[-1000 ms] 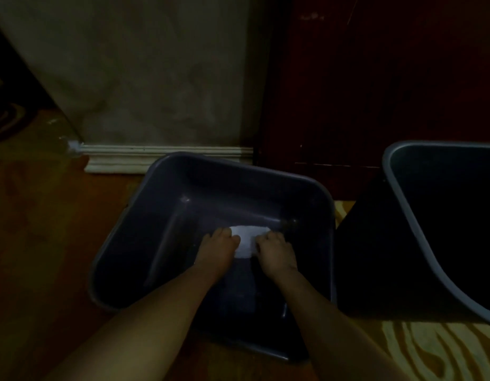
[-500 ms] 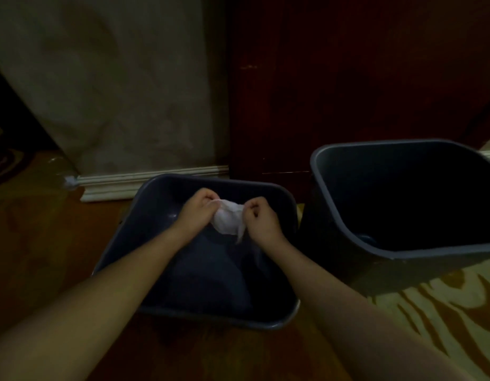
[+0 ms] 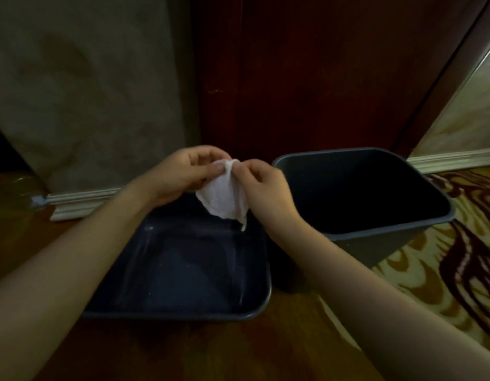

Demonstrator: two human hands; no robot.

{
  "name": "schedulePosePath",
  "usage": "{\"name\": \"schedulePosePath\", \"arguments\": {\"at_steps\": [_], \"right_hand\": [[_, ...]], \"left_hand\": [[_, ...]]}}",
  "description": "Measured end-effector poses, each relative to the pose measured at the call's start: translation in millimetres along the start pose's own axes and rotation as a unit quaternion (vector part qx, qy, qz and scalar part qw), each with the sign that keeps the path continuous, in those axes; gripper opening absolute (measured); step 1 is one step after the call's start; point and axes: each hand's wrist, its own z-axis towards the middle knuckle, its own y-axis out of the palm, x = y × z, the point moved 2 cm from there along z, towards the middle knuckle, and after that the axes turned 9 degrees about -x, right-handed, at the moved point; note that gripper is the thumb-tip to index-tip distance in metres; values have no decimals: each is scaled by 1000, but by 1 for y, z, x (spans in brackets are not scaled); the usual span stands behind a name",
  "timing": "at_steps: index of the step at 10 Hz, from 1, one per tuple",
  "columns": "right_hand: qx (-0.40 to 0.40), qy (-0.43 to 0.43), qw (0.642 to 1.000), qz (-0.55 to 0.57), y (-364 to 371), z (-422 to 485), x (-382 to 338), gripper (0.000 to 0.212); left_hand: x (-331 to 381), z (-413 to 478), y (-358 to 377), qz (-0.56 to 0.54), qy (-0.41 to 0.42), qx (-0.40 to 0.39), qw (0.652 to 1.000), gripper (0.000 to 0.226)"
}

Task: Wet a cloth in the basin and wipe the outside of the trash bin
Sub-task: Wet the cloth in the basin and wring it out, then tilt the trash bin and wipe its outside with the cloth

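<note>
Limp white cloth (image 3: 224, 196) (crumpled) pinched over smooth basin (image 3: 254, 312).

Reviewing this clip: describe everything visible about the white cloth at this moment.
The white cloth is small, thin and soft-looking, bunched at its top edge and hanging in a rough teardrop with a thin tail at the bottom. The left hand and right hand both pinch its top. It hangs in the air above the far part of the dark basin, touching nothing else. Whether it is wet cannot be judged.

A home room — patterned carpet (image 3: 444, 270), skirting board (image 3: 81, 200), wood door (image 3: 307, 78).
</note>
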Motion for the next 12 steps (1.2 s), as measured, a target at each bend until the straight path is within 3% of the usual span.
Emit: {"name": "schedulePosePath", "arguments": {"at_steps": [2, 5, 6, 7, 8, 9, 10, 11, 12], "right_hand": [[66, 2, 997, 32, -72, -13, -29, 18], [74, 122, 986, 85, -163, -81, -14, 27], [143, 148, 967, 152, -185, -114, -1, 25], [256, 140, 920, 263, -200, -149, 19, 37], [328, 115, 873, 342, -201, -177, 43, 48], [443, 172, 828, 296, -195, -196, 75, 44], [488, 218, 809, 245, -184, -206, 96, 40], [498, 227, 799, 248, -176, -208, 106, 35], [498, 211, 801, 257, -177, -201, 97, 32]], "left_hand": [[42, 33, 35, -24, 15, -4, 1000, 21], [57, 75, 144, 45, -2, -74, 996, 11], [58, 89, 173, 46, -5, -116, 992, 10], [53, 105, 195, 115, -24, -131, 984, 11], [42, 115, 211, 247, -75, -192, 947, 23], [31, 116, 221, 316, -137, -245, 906, 35], [29, 114, 226, 345, -136, -241, 897, 34], [30, 115, 229, 398, -107, -237, 879, 26], [28, 116, 231, 452, -80, -189, 868, 32]]}}
